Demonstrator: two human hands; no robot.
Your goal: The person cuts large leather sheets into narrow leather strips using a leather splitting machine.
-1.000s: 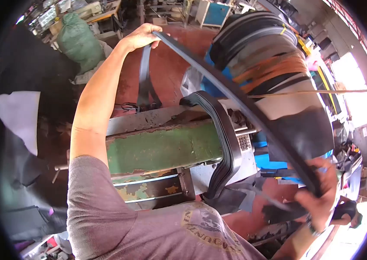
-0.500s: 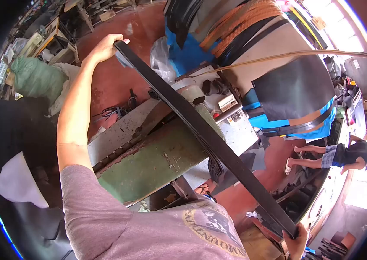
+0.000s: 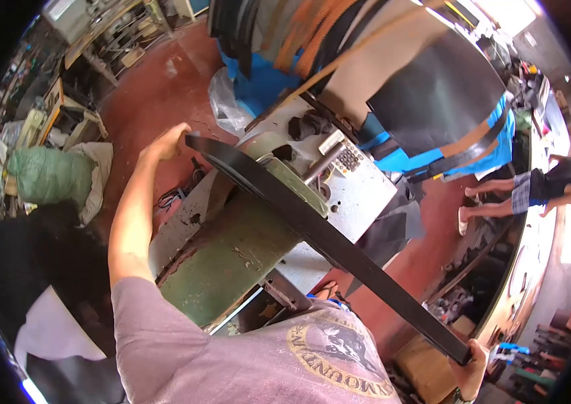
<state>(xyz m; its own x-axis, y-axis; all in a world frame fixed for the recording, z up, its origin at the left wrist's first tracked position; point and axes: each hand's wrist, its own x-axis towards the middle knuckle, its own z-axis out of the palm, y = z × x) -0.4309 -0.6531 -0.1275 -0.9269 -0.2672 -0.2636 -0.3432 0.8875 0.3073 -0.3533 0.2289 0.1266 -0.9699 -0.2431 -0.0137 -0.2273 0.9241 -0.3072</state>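
A bundle of long black strips [image 3: 359, 262] stretches diagonally above the green machine [image 3: 228, 252]. Its upper end is held by my left hand [image 3: 167, 143], fingers closed at the tip. At the lower right, my right hand [image 3: 472, 369] grips the other end. The strips lie close together and bow slightly near the upper end. Behind them is the machine's metal table [image 3: 366, 205] with a keypad [image 3: 347, 160] and a dark crumpled item [image 3: 309, 126].
Black sheet material [image 3: 437, 101] and blue sheeting lie on a stack at the upper right. A person [image 3: 534, 188] stands at the right by a long bench. A green sack [image 3: 53, 176] sits at the left, and a wooden box [image 3: 423, 367] at the lower right.
My left hand and its end of the strips have moved down in the view. The strips now look more tightly stacked, and the view has shifted.
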